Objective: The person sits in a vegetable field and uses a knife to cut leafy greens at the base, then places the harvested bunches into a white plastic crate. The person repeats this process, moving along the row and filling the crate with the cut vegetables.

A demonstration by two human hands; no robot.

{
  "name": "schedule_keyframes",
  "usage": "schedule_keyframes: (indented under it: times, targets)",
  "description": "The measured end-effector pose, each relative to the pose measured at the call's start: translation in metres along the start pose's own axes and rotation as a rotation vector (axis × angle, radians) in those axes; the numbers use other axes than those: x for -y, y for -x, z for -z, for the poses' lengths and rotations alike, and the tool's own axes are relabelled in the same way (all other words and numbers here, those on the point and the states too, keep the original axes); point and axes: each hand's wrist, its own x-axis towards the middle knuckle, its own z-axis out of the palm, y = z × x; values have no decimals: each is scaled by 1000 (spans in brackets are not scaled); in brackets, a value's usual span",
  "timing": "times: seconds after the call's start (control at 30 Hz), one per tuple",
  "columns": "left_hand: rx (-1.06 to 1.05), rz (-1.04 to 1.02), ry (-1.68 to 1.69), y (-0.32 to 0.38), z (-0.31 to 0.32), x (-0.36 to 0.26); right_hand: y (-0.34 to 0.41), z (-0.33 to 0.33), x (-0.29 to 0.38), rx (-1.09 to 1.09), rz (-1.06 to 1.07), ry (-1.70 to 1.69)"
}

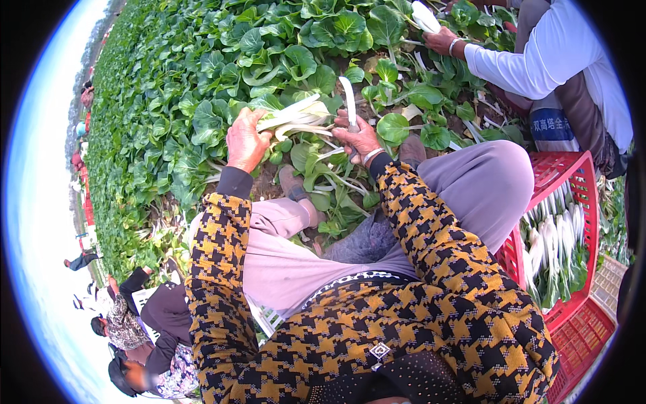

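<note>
In the head view my left hand (pixel 248 139) grips a leafy green with long white stalks (pixel 298 115), the stalks pointing right. My right hand (pixel 357 137) is closed around the handle of a knife (pixel 348 96) whose curved pale blade stands up beyond the fingers. The fingertips of my right hand are close to the stalks; whether they touch is unclear. Between my feet lie cut leaves and pale stalks (pixel 340 177) on the soil.
Dense leafy greens (pixel 202 76) grow ahead. A red plastic crate (pixel 590 202) with stacked white-stemmed greens (pixel 552 237) stands at right. Upper right, a co-worker's white sleeve (pixel 530 65) reaches toward the plants, a white-stemmed bunch (pixel 425 17) in hand. Other people are at lower left.
</note>
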Motion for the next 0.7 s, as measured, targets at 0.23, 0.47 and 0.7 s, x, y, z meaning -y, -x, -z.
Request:
schedule_keyframes:
  times: [0.23,0.47,0.7]
  targets:
    - [239,552,1061,38,9,16,20,-46,51,432,-2,-182]
    - [384,543,1052,60,-5,16,20,-51,60,293,-54,84]
    - [126,262,284,55,-2,16,12,-22,60,-47,297,1303]
